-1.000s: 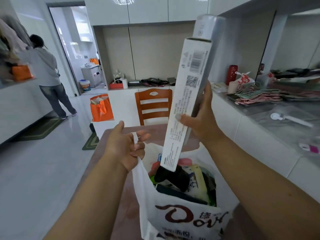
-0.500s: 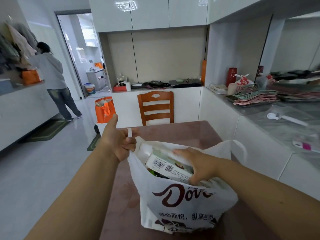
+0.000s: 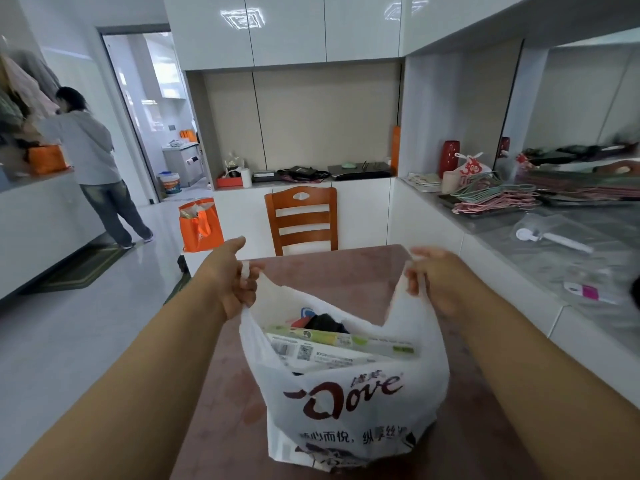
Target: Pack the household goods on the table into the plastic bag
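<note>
White plastic bag (image 3: 349, 403) was stood on the reddish table (image 3: 332, 268), with its two handles held apart. One handle was gripped by the closed fingers of the left hand (image 3: 232, 278), the other was pinched by the right hand (image 3: 437, 276). A long box (image 3: 332, 351) was laid across the other goods inside the bag.

The room had glossy white wall cabinets (image 3: 287, 29) that reflected a ceiling light, a beige niche (image 3: 329, 116), a pale shiny floor (image 3: 86, 323), a wooden chair (image 3: 302, 218) and an open doorway (image 3: 149, 109) at the left.
</note>
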`<state>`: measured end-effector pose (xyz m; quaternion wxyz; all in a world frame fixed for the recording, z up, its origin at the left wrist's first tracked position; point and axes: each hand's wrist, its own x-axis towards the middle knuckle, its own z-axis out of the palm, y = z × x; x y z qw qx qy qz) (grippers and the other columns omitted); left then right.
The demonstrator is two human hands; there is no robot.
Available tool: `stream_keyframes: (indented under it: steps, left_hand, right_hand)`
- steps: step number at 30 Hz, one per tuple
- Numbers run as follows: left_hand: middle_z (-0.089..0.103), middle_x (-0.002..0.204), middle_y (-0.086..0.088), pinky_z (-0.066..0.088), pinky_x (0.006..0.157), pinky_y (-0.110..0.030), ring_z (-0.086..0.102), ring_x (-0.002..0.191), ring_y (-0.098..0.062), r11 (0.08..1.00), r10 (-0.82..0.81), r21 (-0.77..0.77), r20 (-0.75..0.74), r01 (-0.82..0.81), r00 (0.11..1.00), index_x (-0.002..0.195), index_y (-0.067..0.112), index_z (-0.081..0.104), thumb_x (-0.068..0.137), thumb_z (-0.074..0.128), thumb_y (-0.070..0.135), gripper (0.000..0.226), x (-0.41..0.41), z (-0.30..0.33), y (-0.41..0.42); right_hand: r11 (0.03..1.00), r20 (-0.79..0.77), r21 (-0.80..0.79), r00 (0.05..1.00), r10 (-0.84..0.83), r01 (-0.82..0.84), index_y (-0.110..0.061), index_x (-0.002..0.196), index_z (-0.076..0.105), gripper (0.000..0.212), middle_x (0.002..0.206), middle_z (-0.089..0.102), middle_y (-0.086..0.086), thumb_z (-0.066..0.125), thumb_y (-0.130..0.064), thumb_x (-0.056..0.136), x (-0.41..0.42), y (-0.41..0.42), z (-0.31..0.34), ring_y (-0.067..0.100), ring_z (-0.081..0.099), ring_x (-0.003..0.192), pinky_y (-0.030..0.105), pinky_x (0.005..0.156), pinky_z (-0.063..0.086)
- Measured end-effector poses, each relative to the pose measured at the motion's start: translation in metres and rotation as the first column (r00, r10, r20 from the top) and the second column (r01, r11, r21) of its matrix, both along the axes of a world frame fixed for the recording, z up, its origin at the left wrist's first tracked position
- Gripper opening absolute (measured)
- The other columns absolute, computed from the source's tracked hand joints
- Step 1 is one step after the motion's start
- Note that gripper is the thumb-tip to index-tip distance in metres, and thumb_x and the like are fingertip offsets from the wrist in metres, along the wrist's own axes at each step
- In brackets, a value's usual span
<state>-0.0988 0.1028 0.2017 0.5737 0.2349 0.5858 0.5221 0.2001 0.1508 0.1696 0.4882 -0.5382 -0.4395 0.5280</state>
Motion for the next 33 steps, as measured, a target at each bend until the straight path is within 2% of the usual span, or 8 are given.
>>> stream_keyframes:
  steps: [3,6,11,14,17,22,27,33]
  left_hand:
    - [0.043,0.052,0.0,0.023,0.027,-0.012,0.026,0.027,-0.005,0.998,-0.015,0.065,-0.071,0.02,0.997,0.122,-0.005,0.054,0.089,0.045,0.057,0.071,-0.007,0.035,0.013]
    - [0.043,0.055,0.001,0.022,0.027,-0.013,0.025,0.03,-0.004,0.978,-0.066,0.187,-0.125,0.089,0.99,0.111,-0.002,0.055,0.086,0.046,0.06,0.067,-0.013,0.084,0.014]
    - [0.045,0.061,0.0,0.023,0.027,-0.012,0.029,0.03,-0.004,0.966,-0.047,0.231,-0.289,0.117,0.956,0.107,0.001,0.057,0.085,0.05,0.06,0.063,-0.016,0.099,0.019]
    - [0.05,0.059,-0.001,0.028,0.031,-0.014,0.034,0.036,-0.007,0.989,-0.053,0.107,-0.39,0.102,0.919,0.115,0.002,0.059,0.085,0.053,0.057,0.063,-0.013,0.047,0.03]
    - [0.052,0.065,-0.004,0.035,0.043,-0.021,0.038,0.049,-0.012,0.987,-0.155,-0.022,-0.378,0.159,0.913,0.097,0.003,0.061,0.09,0.052,0.049,0.047,-0.01,-0.002,0.026]
    - [0.061,0.069,-0.009,0.052,0.058,-0.03,0.054,0.055,-0.017,0.993,-0.093,0.037,-0.352,0.113,0.931,0.08,0.005,0.062,0.091,0.054,0.043,0.04,-0.01,-0.005,0.029]
    - [0.068,0.095,-0.016,0.053,0.078,-0.037,0.066,0.08,-0.026,0.995,-0.08,0.023,-0.451,0.101,0.889,0.106,0.005,0.061,0.091,0.055,0.041,0.04,-0.013,-0.002,0.025]
    - [0.06,0.124,-0.017,0.047,0.086,-0.041,0.059,0.101,-0.03,0.998,0.016,0.064,-0.525,0.021,0.851,0.12,0.01,0.054,0.09,0.056,0.041,0.043,-0.011,0.002,0.016]
  right_hand:
    - [0.982,-0.165,0.187,0.986,0.005,0.027,-0.013,0.132,0.041,0.05,0.081,0.062,0.016,0.045,0.007,0.086,-0.002,0.0,0.062,0.009,0.041,0.038,0.023,0.041,0.032]
    - [0.945,-0.227,0.323,0.974,0.027,0.049,-0.016,0.129,0.038,0.053,0.099,0.063,0.019,0.044,0.009,0.083,-0.008,-0.009,0.102,0.007,0.037,0.039,0.02,0.037,0.025]
    - [0.945,-0.271,0.325,0.961,0.063,0.029,-0.024,0.129,0.04,0.058,0.133,0.046,0.013,0.054,0.003,0.08,-0.019,-0.003,0.106,0.011,0.044,0.048,0.018,0.034,0.033]
    - [0.979,-0.12,0.206,0.993,0.021,0.005,-0.026,0.137,0.039,0.065,0.124,0.052,0.012,0.062,-0.004,0.08,-0.033,0.005,0.058,0.014,0.047,0.048,0.024,0.045,0.042]
    - [0.998,0.079,0.052,0.996,0.037,-0.042,-0.031,0.137,0.04,0.067,0.106,0.067,0.014,0.065,-0.016,0.077,-0.041,0.006,0.013,0.025,0.057,0.061,0.039,0.07,0.052]
    - [0.994,0.156,0.099,0.987,0.023,-0.039,-0.036,0.136,0.039,0.059,0.105,0.065,0.016,0.064,-0.02,0.084,-0.04,0.009,0.015,0.029,0.064,0.071,0.04,0.076,0.058]
    - [0.993,0.325,0.105,0.945,0.024,-0.061,-0.041,0.131,0.038,0.058,0.098,0.065,0.004,0.061,-0.033,0.079,-0.05,0.005,0.018,0.029,0.069,0.086,0.05,0.088,0.055]
    - [0.986,0.459,0.165,0.887,-0.047,-0.034,-0.044,0.12,0.041,0.055,0.109,0.06,-0.007,0.06,-0.05,0.069,-0.054,0.004,0.015,0.024,0.063,0.099,0.048,0.092,0.052]
